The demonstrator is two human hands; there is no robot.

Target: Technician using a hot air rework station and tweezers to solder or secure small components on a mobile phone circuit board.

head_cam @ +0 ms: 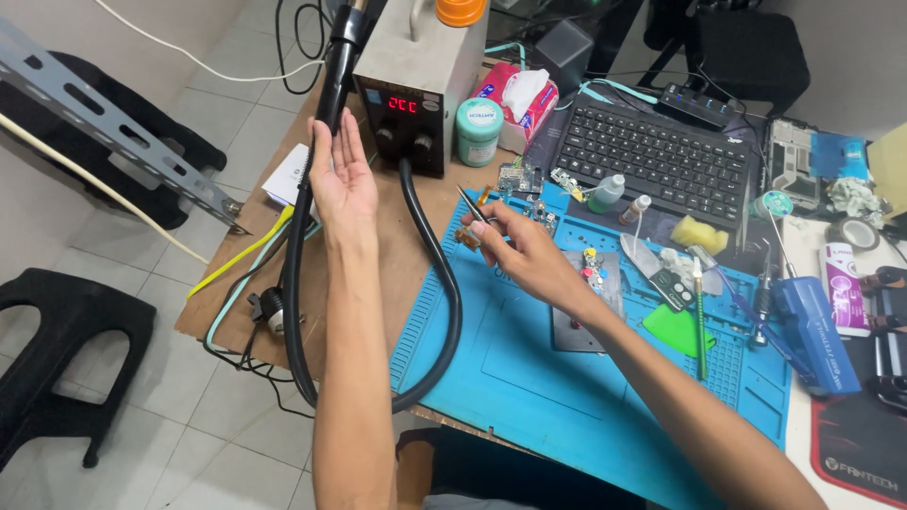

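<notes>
Left hand: the left hand (pixel 342 175) is in the upper left-centre of the frame, palm open and fingers stretched straight, almost together. It grips nothing; the fingertips are just beside the black handle, and I cannot tell if they touch it.
Black handle: the hot-air handle (pixel 340 52) stands upright at the top of the frame, against the left side of the grey station.
Hose: a thick black hose (pixel 444 312) runs from the station down to the lower centre, makes a loop over the edge of the mat, and goes up again past the left forearm.
Station: the grey box station (pixel 416 80) is at the top centre, with a red lit display and two knobs on its front.
Right hand: the right hand (pixel 529 255) is in the centre of the frame, above the mat. Its fingers are closed around thin metal tweezers.
Tweezers: the tweezers (pixel 471 204) point to the upper left, the tips just left of the hand, near a small brown part which is too small to identify.
Mat: the blue work mat (pixel 529 378) covers the centre and the lower right of the table.
Metal plate: a small grey plate (pixel 590 283) with tiny coloured parts lies on the mat, partly under the right wrist.
Keyboard: a black keyboard (pixel 661 156) is in the upper right, behind the mat.
</notes>
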